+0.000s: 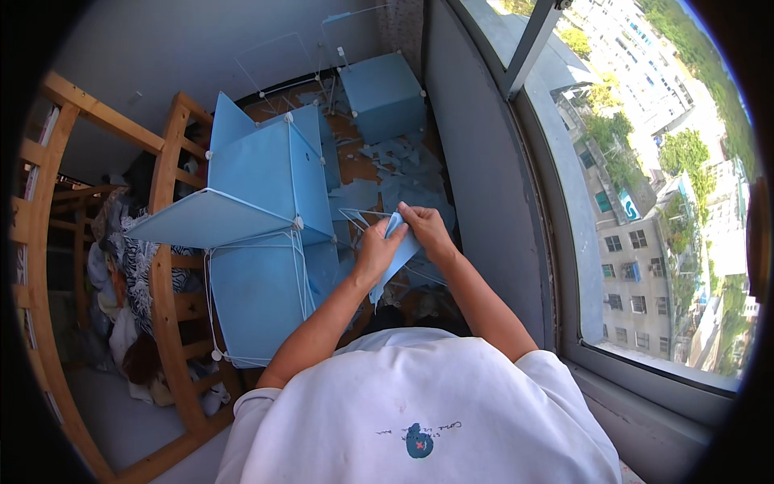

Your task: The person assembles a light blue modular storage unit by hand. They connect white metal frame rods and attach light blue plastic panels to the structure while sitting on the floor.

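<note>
— What's around?
— Right, a metal-framed window (645, 242); left, a brown wooden ladder-like frame (165, 282); between, pale-blue panelled shelving (254, 173) beside the left arm (318, 323); torn blue floor scraps (407, 161).
— The hands?
— Left hand (373, 252) and right hand (429, 230), fingers closed, pinch a thin pale-blue sheet (401, 256) between them.

Looks like smooth, matt plastic on the near blue sheet (403, 248) and left blue cube (254, 173); smooth wood on the left frame (164, 282); matt cloth on the white shirt (419, 383).
</note>
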The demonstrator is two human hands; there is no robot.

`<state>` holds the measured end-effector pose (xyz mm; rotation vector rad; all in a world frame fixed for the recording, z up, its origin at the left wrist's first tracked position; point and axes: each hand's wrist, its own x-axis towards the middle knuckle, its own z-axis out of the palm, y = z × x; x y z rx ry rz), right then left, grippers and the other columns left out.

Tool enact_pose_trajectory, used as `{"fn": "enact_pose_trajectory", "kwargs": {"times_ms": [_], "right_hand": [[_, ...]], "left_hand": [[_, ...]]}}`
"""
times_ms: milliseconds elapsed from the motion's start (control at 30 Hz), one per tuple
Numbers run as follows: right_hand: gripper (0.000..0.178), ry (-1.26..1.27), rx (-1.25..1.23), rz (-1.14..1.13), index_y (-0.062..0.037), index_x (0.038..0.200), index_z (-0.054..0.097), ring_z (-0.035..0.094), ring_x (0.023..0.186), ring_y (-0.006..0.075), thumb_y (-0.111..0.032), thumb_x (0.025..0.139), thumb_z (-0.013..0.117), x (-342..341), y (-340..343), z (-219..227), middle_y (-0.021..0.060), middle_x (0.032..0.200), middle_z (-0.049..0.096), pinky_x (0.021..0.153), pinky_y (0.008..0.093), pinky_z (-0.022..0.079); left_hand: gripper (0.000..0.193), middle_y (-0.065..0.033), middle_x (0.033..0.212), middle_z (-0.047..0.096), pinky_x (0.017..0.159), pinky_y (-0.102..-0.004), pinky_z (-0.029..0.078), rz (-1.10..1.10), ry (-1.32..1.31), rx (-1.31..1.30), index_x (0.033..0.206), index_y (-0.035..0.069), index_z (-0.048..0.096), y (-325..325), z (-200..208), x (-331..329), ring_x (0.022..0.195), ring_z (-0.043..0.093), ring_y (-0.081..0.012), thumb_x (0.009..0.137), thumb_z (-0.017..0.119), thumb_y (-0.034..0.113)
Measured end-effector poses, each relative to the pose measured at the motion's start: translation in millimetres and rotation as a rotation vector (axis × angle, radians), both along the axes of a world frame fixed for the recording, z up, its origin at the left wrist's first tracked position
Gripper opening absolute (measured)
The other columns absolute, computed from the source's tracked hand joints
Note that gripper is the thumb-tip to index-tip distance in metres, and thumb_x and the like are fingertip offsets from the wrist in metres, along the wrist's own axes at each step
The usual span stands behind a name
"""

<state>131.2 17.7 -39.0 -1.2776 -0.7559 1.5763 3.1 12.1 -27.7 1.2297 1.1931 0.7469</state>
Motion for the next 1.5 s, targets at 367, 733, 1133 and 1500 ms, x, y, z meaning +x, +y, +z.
{"fn": "enact_pose_trajectory", "kwargs": {"times_ms": [367,733,1133,1500], "right_hand": [[0.035,0.052,-0.060,0.063,-0.0004,0.074,0.063,0.048,0.050,0.0063,-0.033,0.087,0.056,-3.5,-3.3,11.9,0.0004,0.060,0.055,0.045,0.0221,0.038],[0.026,0.134,-0.081,0.119,-0.0019,0.092,0.062,0.052,0.064,0.0084,-0.027,0.087,0.056,-5.8,-12.8,16.9,0.0010,0.068,0.058,0.057,0.0240,0.042],[0.021,-0.249,0.124,-0.086,-0.0004,0.084,0.064,0.044,0.059,0.0038,-0.020,0.087,0.057,-10.5,-12.7,5.0,-0.0016,0.066,0.056,0.052,0.0214,0.037],[0.022,0.133,0.008,0.028,-0.0019,0.080,0.061,0.045,0.058,0.0052,-0.023,0.087,0.057,-5.5,-10.8,30.1,-0.0019,0.067,0.054,0.052,0.0217,0.037]], "left_hand": [[0.022,0.0007,0.079,0.059,0.065,-0.0222,0.042,-0.165,-0.036,0.087,0.100,0.003,0.059,-3.9,16.0,-27.0,0.071,0.050,-0.0042,0.087,0.056,0.021],[0.024,-0.0020,0.082,0.061,0.066,-0.0230,0.044,-0.096,0.026,-0.070,0.099,0.001,0.061,8.3,9.3,-52.7,0.072,0.055,-0.0084,0.085,0.058,0.021],[0.021,0.0008,0.079,0.060,0.059,-0.0209,0.042,-0.037,0.079,0.053,0.095,0.001,0.060,8.7,10.6,-13.7,0.067,0.050,-0.0043,0.084,0.060,0.019],[0.020,0.0010,0.076,0.059,0.062,-0.0215,0.042,-0.132,0.023,0.187,0.096,0.002,0.059,5.8,25.2,-23.8,0.069,0.050,-0.0044,0.086,0.057,0.018]]}}
